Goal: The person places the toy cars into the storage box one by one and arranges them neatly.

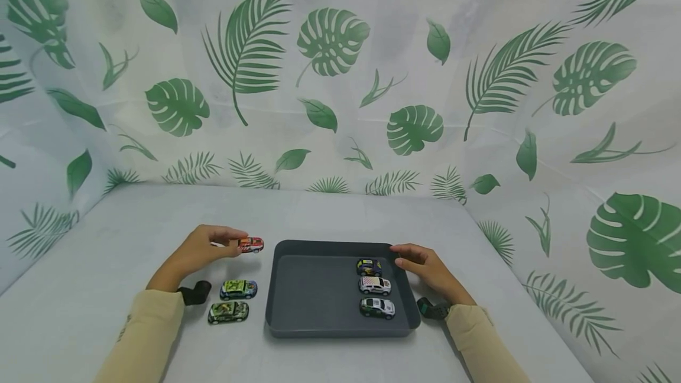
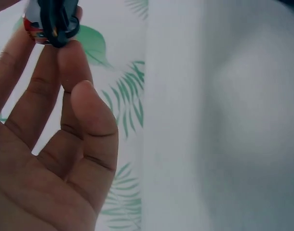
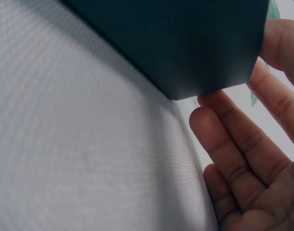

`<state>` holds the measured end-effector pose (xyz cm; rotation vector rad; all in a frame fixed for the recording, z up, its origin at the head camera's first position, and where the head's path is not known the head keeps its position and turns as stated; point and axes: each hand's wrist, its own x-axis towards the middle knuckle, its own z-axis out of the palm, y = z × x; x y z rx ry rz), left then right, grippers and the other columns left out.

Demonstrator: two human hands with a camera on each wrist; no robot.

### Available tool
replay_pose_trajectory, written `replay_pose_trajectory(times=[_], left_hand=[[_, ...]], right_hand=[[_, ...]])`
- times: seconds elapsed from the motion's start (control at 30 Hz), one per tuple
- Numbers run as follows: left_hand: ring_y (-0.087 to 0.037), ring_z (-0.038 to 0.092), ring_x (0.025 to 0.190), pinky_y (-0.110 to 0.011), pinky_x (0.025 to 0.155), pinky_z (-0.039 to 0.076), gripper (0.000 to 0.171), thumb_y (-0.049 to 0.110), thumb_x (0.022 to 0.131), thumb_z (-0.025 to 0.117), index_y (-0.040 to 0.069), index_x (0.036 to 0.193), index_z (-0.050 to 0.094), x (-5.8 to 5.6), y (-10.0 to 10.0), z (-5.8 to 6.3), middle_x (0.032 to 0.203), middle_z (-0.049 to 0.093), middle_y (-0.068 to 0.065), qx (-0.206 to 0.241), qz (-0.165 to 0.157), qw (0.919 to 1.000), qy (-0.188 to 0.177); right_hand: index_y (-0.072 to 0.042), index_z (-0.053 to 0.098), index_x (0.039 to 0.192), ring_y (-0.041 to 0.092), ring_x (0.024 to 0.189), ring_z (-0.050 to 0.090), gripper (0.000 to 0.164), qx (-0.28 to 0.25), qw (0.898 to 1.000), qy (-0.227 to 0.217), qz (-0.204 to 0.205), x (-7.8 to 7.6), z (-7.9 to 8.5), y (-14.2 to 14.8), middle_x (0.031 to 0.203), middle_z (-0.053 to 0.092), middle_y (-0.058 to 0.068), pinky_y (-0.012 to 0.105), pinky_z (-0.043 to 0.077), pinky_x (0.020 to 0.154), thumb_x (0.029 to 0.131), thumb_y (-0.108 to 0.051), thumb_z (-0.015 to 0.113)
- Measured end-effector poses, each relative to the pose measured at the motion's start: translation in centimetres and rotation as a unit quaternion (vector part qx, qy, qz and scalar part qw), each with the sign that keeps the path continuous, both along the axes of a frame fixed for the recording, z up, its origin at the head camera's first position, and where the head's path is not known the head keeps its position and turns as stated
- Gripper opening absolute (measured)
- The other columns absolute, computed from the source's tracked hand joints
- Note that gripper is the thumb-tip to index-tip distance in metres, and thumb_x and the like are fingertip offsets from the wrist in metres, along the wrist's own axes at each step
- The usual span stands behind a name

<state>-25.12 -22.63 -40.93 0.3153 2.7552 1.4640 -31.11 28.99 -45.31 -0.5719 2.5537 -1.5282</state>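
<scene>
A small red, orange and white toy car (image 1: 250, 244) is pinched between thumb and fingers of my left hand (image 1: 202, 251), raised above the table left of the tray. In the left wrist view the toy car (image 2: 51, 21) shows its dark underside and wheels at the fingertips. My right hand (image 1: 430, 270) touches the right rim of the grey tray (image 1: 314, 300) near its far corner. The right wrist view has the tray's outer wall (image 3: 185, 43) with loosely extended fingers beside it. Inside, along the right, sit a dark blue-yellow car (image 1: 369, 267), a white-pink car (image 1: 375, 285) and a white-green car (image 1: 377, 308).
Left of the tray, a yellow-green-blue toy car (image 1: 238, 289) and a green camouflage-like car (image 1: 228, 312) stand on the white table (image 1: 330, 211). Leaf-patterned cloth (image 1: 346, 105) encloses the back and sides. A dark wrist device (image 1: 195, 293) sits at my left wrist.
</scene>
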Motion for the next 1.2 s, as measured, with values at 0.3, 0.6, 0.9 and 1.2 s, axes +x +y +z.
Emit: replay_pose_trajectory(times=[0.3, 0.6, 0.9, 1.2], left_hand=[[-0.021, 0.065, 0.102, -0.04, 0.083, 0.054, 0.042, 0.017, 0.095, 0.081, -0.002, 0.132, 0.075, 0.1, 0.9, 0.6, 0.112, 0.077, -0.008, 0.011, -0.018, 0.9998, 0.001], [-0.021, 0.066, 0.103, -0.04, 0.085, 0.055, 0.039, 0.018, 0.095, 0.082, 0.001, 0.13, 0.077, 0.1, 2.0, 0.9, 0.107, 0.077, -0.004, 0.014, -0.036, 0.9992, 0.009], [-0.02, 0.068, 0.1, -0.042, 0.086, 0.055, 0.036, 0.016, 0.096, 0.079, 0.001, 0.128, 0.078, 0.0, 2.9, 0.8, 0.103, 0.078, -0.003, 0.029, -0.065, 0.9973, 0.017], [-0.02, 0.071, 0.1, -0.04, 0.084, 0.057, 0.034, 0.01, 0.095, 0.078, -0.001, 0.127, 0.078, 0.1, 4.1, 0.8, 0.111, 0.08, -0.01, 0.031, -0.073, 0.9968, -0.002]], right_hand=[[0.005, 0.066, 0.141, 0.029, 0.125, 0.066, 0.041, 0.004, 1.0, 0.002, -0.003, 0.0, 0.0, -0.2, 0.139, 0.069, 0.023, 0.051, 0.046, 0.111, 0.106, -0.016, 0.071], [0.005, 0.066, 0.14, 0.028, 0.124, 0.066, 0.041, 0.004, 1.0, 0.006, 0.0, -0.2, -0.1, -0.1, 0.138, 0.069, 0.023, 0.05, 0.047, 0.11, 0.105, -0.016, 0.071], [0.005, 0.066, 0.141, 0.027, 0.123, 0.066, 0.041, 0.006, 1.0, 0.008, 0.0, -0.2, -0.1, 0.0, 0.137, 0.069, 0.023, 0.05, 0.046, 0.11, 0.106, -0.015, 0.07], [0.005, 0.066, 0.141, 0.03, 0.126, 0.066, 0.041, 0.001, 1.0, 0.006, 0.001, -0.2, -0.1, 0.0, 0.139, 0.068, 0.023, 0.055, 0.045, 0.113, 0.106, -0.015, 0.071]])
